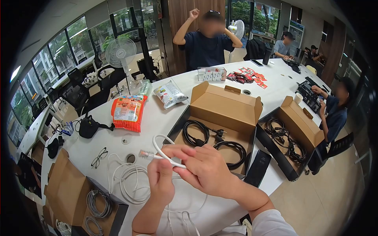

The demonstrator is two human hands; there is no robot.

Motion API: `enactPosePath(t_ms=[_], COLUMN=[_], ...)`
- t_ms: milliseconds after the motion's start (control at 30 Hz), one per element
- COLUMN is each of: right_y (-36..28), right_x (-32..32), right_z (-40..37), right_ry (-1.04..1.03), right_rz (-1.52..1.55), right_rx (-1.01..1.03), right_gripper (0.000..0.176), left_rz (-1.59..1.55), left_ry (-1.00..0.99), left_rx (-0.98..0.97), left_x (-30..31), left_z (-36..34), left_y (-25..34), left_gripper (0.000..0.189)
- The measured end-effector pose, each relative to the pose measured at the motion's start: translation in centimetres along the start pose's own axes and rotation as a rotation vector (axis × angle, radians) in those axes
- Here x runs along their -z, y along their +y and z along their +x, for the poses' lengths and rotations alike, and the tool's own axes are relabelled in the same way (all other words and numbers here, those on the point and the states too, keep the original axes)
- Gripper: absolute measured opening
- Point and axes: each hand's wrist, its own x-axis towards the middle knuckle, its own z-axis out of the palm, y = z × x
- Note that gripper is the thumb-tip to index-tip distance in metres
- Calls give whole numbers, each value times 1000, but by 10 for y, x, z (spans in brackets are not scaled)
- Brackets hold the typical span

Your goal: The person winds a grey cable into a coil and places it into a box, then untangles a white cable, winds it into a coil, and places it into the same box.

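Note:
Above the table's near side, both my hands hold a white network cable (158, 147), bent into a small loop. Its clear plug (146, 154) sticks out to the left, past my left thumb. My left hand (160, 181) is closed on the cable just behind that plug. Pressed close against it, my right hand (210, 170) pinches the cable with bent fingers. Below and to the left, a loose coil of white cable (125, 184) lies on the table. Straight ahead stands an open box (226, 100) with coiled black power cords (195, 133) inside; my right hand partly covers its near side.
Another open box (293, 118) of black cords stands at right, beside a black phone-like slab (258, 168). Grey cables (98, 203) lie in a box at lower left. Glasses (99, 157), a red snack bag (128, 113) and a silver bag (170, 94) lie left. People (206, 47) sit around.

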Motion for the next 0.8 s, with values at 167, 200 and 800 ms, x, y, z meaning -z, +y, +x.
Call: enactPosePath(t_ms=[167, 200, 800], right_y=[-5, -6, 17], right_x=[-13, -12, -23], right_z=[4, 6, 5], right_ry=[-118, -149, 76], right_rz=[-181, -146, -135], right_rx=[59, 49, -439], right_gripper=[28, 41, 38], left_rz=[-352, -607, -1139], left_ry=[161, 223, -151], left_rx=[-46, -4, 338], left_x=[16, 17, 54], left_z=[5, 8, -5], left_y=[4, 12, 45], left_gripper=[42, 40, 38])
